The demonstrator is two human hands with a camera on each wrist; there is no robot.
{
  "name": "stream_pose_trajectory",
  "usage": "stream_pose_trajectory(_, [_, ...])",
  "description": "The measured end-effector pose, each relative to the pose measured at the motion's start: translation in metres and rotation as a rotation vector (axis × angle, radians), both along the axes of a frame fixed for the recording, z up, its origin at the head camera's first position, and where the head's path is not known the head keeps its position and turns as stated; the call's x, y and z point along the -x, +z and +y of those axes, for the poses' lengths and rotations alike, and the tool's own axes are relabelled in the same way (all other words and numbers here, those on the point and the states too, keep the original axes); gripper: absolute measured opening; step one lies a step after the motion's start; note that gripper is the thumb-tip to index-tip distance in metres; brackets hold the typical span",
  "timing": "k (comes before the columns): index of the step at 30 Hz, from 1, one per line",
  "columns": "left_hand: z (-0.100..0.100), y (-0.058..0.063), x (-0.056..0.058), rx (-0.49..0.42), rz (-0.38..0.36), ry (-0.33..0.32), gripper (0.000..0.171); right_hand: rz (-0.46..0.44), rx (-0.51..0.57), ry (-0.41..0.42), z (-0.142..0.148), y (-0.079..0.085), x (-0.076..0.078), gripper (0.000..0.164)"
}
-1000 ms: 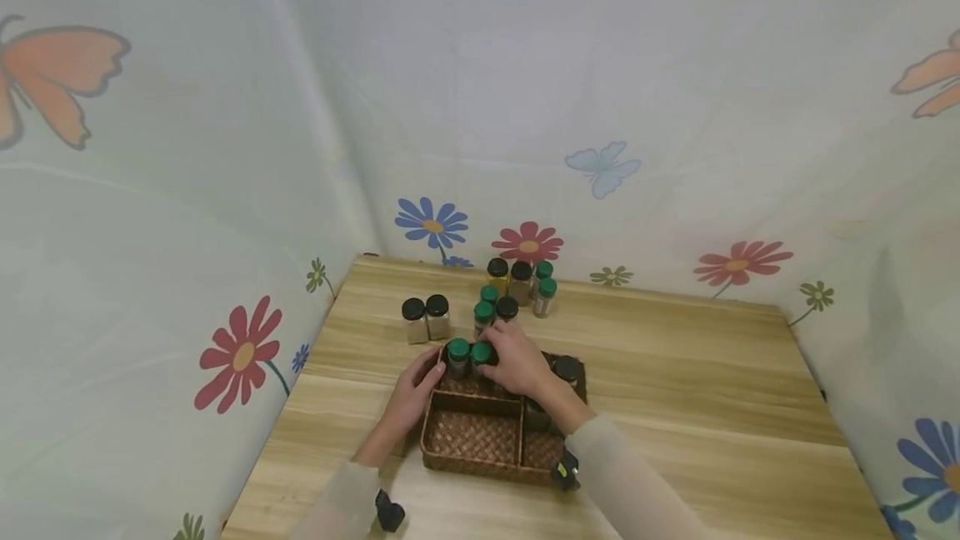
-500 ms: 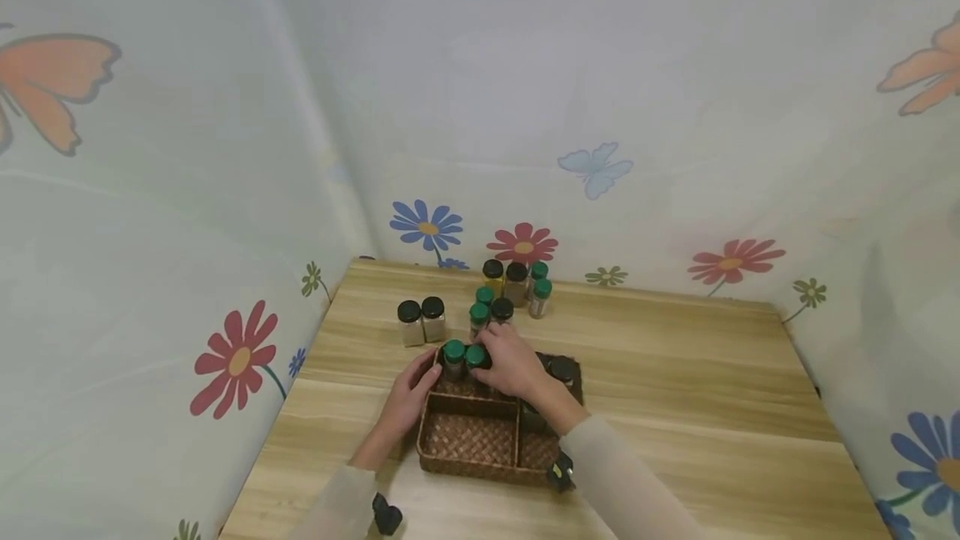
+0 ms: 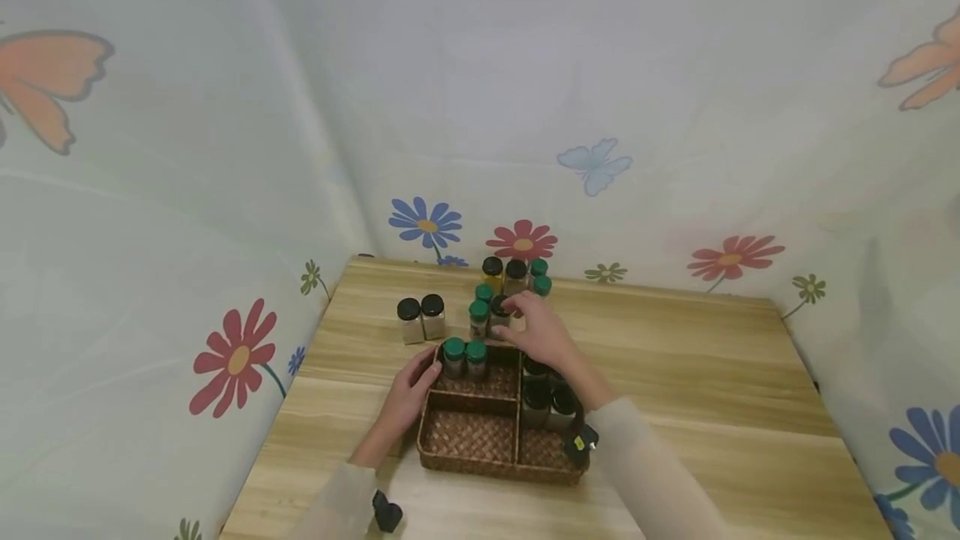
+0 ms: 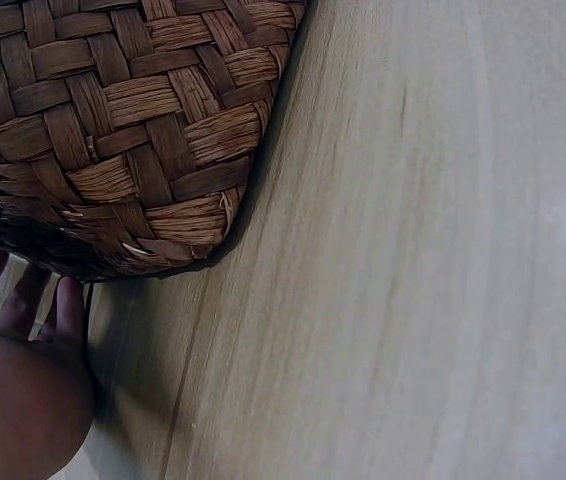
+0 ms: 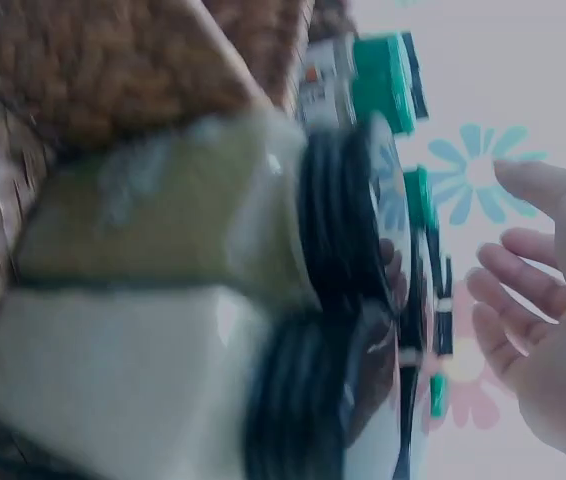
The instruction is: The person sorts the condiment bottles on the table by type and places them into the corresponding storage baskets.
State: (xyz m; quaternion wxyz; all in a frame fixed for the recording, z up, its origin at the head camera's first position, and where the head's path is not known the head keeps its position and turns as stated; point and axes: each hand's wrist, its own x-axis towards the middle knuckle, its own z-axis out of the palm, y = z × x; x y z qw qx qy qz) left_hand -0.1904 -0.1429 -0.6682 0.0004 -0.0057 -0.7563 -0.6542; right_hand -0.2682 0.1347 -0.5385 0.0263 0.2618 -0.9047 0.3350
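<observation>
A woven basket organizer (image 3: 468,467) with compartments sits on the table. Along its left rear corner rests my left hand (image 3: 407,394), its fingers extended against the outer wall; the left wrist view shows the fingertips beside the weave (image 4: 163,130). Two green-capped spice jars (image 3: 465,359) stand in the rear left compartment. My right hand (image 3: 543,332) is above the back edge, thumb and fingers spread beside a black-capped jar (image 3: 500,315) behind the basket; contact is unclear. Black-capped jars (image 3: 549,403) fill part of the right compartment and show blurred in the right wrist view (image 5: 153,210).
Two black-capped jars with pale contents (image 3: 422,322) stand left behind the basket. Green-capped jars (image 3: 478,319) and further black-capped jars (image 3: 504,272) are grouped at the back, before a flowered curtain (image 3: 480,107). Bare wooden table (image 3: 690,373) stretches to the right.
My right hand has come away from the second green-capped jar, leaving it standing in the rear left compartment, and has moved right and back towards the black-capped jar. The left hand stays put.
</observation>
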Motion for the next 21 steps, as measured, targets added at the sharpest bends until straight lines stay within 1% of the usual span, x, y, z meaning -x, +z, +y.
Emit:
stream_pose_trajectory(4, [0.0,0.0,0.0,0.009,0.014,-0.001,0.057,0.005,0.08,-0.094,0.018,-0.002,0.021,0.037])
stream_pose_trajectory(7, [-0.001,-0.002,0.0,0.009,0.016,0.006,0.055,0.01,0.107,-0.163,0.029,-0.004,0.035,0.039])
stream_pose_trajectory(10, [-0.001,-0.003,-0.001,0.003,0.02,0.0,0.054,-0.001,0.058,-0.222,0.039,-0.007,0.046,0.046])
stream_pose_trajectory(12, [0.0,-0.003,-0.001,-0.008,0.014,-0.007,0.054,-0.011,-0.007,-0.236,0.044,-0.008,0.052,0.052])
stream_pose_trajectory(15, [0.001,-0.001,0.0,-0.018,0.0,-0.01,0.054,-0.021,-0.101,-0.225,0.047,-0.008,0.059,0.06])
stream_pose_trajectory(18, [0.001,-0.001,0.001,-0.013,0.008,-0.004,0.053,-0.039,-0.171,-0.204,0.046,-0.008,0.065,0.066])
stream_pose_trajectory(21, [0.0,-0.002,0.001,-0.001,0.021,0.003,0.053,-0.081,-0.227,-0.202,0.044,-0.009,0.069,0.07])
